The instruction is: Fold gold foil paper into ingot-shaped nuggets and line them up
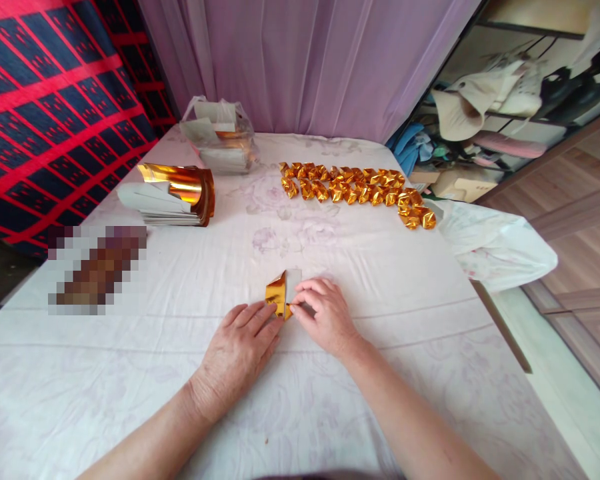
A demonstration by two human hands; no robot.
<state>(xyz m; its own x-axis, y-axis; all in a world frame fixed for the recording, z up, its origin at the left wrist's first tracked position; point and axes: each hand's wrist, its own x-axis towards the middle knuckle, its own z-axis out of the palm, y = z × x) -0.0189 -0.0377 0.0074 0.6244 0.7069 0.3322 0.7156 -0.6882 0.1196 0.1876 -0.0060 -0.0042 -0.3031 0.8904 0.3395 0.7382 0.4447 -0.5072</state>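
A person sits at a desk [130, 373] covered with a pale, faintly flowered cloth and works on a small sheet of gold foil paper [279, 293]. The sheet lies near the middle of the desk, close to the person, partly folded so that its shiny gold face and its white back both show.

The left hand [240, 350] lies flat, palm down, fingers together and stretched forward; the fingertips press on the left edge of the gold foil paper. The right hand [325, 313] is curled, its thumb and fingers pinched on the right part of the same sheet, covering that side of it. The two hands almost meet over the fold.

Farther back, to the right of the middle, a row of folded gold pieces [355, 187] lies in a loose band that bends down at its right end. At the back left a stack of unfolded foil sheets [173, 197] rests with its top sheets curling up, gold side showing. Behind it stands a clear plastic bag [223, 137] holding more sheets. A blurred patch sits near the desk's left edge. A purple curtain [305, 60] hangs behind the desk, and a red and dark checked blanket [45, 107] fills the left side.
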